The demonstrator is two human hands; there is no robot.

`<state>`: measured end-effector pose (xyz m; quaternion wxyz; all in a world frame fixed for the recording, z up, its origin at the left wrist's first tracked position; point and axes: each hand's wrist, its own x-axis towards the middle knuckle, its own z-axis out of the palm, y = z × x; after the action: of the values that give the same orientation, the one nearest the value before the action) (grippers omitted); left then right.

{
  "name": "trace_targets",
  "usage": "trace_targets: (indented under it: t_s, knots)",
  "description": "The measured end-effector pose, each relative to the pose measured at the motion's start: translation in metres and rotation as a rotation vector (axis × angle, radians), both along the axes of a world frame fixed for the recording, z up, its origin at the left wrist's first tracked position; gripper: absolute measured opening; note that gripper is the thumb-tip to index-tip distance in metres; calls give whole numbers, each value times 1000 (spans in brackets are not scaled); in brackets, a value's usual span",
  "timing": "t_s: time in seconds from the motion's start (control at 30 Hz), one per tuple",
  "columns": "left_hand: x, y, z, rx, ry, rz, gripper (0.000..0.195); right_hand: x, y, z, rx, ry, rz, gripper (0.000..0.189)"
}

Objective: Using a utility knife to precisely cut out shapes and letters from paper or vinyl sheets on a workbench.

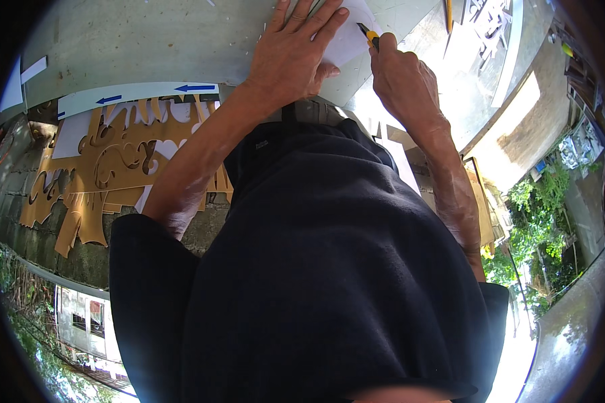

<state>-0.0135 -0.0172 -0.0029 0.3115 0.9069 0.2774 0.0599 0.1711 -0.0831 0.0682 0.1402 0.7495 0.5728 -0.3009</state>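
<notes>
A white sheet (350, 43), thin like paper or card, lies on the grey work table (146, 45) at the top of the view. My left hand (295, 53) rests flat over the sheet's left part, fingers spread, thumb out to the side. In my right hand (406, 75) is a yellow and black utility knife (370, 36), gripped with the index finger along its top. Its dark blade points up and left, over the sheet. I cannot tell whether the tip touches it. Faint curved lines show on the sheet.
A strip with blue arrows (156, 95) runs along the table's near edge. Below it lean brown boards (116, 166) with curly cut-outs. White cut scraps (489, 40) and a yellow pencil-like stick (449, 15) lie at the upper right, near a long white curved strip (509, 60).
</notes>
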Motion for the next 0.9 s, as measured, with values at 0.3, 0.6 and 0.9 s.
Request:
trace_targets:
  t_s: [0.3,0.6,0.9]
  knots:
    - [0,-2,-1,-6,-14,19,92,-5,-10,-7,61,-3,-27,29]
    - [3,-12,-11,88,-50,106,90,-21,2,2,-38,85,-231,29]
    - [-3,-29,-11,-126,-224,212,93,18,9,6,-10,14,164,23]
